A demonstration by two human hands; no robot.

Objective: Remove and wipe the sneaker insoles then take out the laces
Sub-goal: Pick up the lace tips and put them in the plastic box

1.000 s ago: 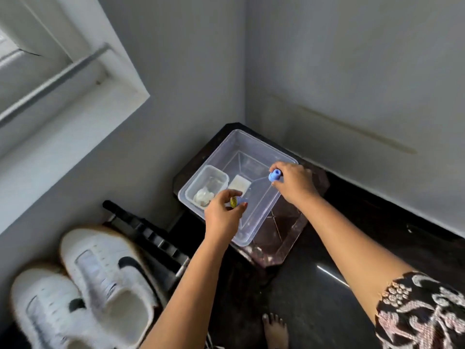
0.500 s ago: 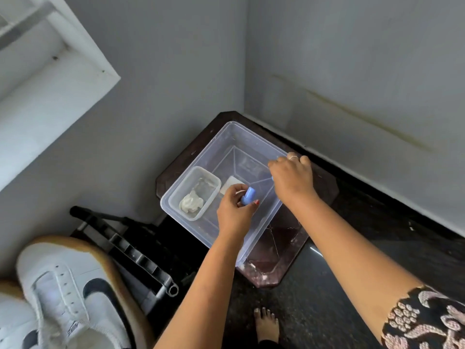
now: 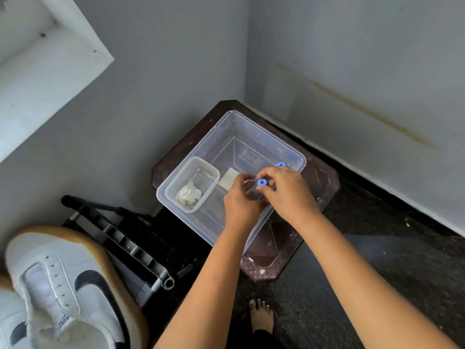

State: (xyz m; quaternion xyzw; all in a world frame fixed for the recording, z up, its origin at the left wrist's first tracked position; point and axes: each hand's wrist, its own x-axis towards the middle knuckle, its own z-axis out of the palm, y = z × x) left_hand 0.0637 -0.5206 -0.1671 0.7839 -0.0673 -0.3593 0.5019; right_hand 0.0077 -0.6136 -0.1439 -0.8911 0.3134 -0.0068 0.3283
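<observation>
Hands now meet over clear tub (image 3: 289, 149): right hand (image 3: 289, 195) fingers pinch blue cap (image 3: 261, 182), left hand (image 3: 242, 200) fingers curl closed around small clear item, likely recapping cleaner.

A clear tub (image 3: 256, 128) sits on a dark table (image 3: 324, 182) set in the corner of grey walls (image 3: 163, 71). Inside the tub, at its left end, stands a smaller box (image 3: 210, 172) with a white wad (image 3: 188, 195) in it, and just beside the box lies a white block (image 3: 227, 178). A black rack (image 3: 125, 241) lies on the dark floor (image 3: 377, 248) to the left. A white ledge (image 3: 45, 79) juts out at the upper left.
</observation>
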